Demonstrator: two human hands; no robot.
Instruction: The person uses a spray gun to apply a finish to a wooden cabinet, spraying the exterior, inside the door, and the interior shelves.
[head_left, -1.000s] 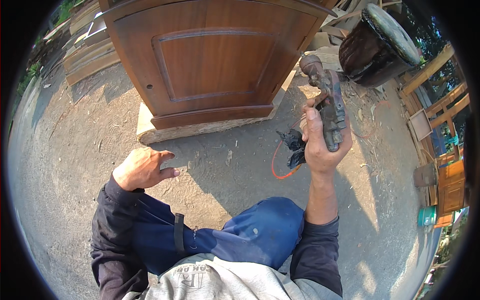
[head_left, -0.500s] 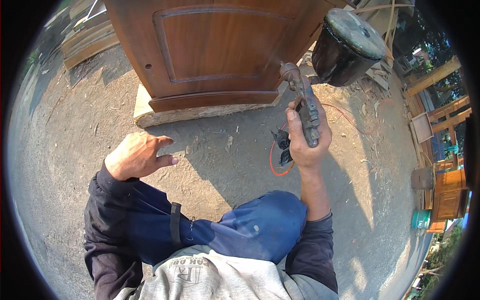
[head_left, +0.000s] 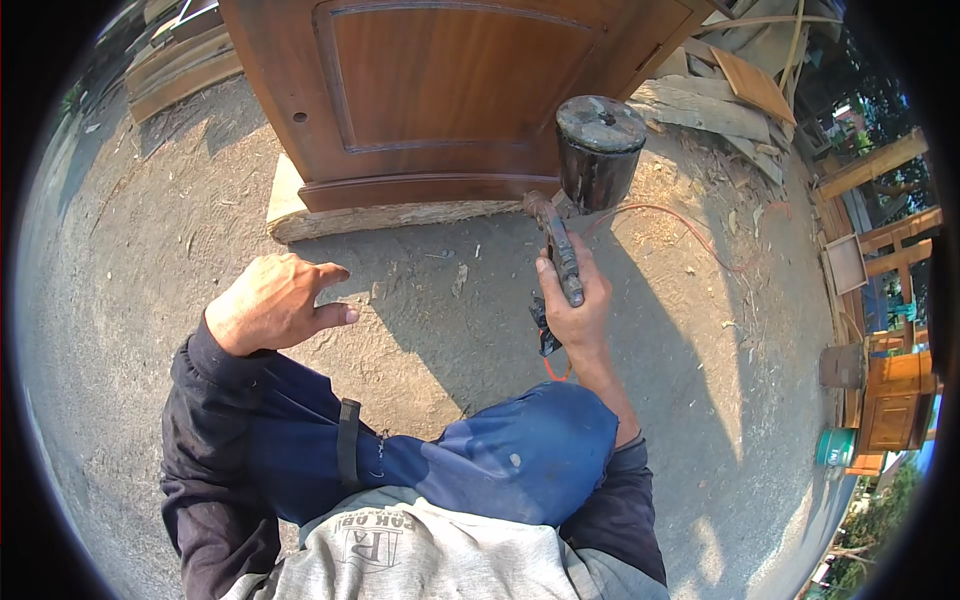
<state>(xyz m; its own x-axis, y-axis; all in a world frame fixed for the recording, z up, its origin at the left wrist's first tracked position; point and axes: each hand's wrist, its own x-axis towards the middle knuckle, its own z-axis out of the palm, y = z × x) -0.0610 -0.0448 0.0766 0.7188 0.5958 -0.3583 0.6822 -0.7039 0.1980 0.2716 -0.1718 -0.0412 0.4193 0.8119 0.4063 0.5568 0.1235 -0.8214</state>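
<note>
A spray gun [head_left: 562, 250] is gripped in my right hand [head_left: 580, 308], its worn metal body tilted toward the lower edge of a brown wooden cabinet [head_left: 455, 85]. On the gun's right side sits a dark, paint-crusted cup [head_left: 600, 165] with a round lid. My left hand [head_left: 275, 303] hovers over the ground left of my knees, empty, thumb and forefinger apart. The cabinet has a framed panel and a small round hole near its left edge. Its base rests on a rough timber [head_left: 400, 222]. Dark wrapping hangs beneath the gun, partly hidden by my hand.
An orange hose [head_left: 690, 228] loops across the dirt ground right of the gun. Scrap boards [head_left: 715, 105] lie behind the cabinet at right, and stacked planks [head_left: 185, 75] at far left. Along the right rim are a green can [head_left: 836, 447] and a small wooden cabinet [head_left: 893, 420].
My right hand has brought the spray gun left and down, from the cabinet's right side to near its base. My left hand has barely moved.
</note>
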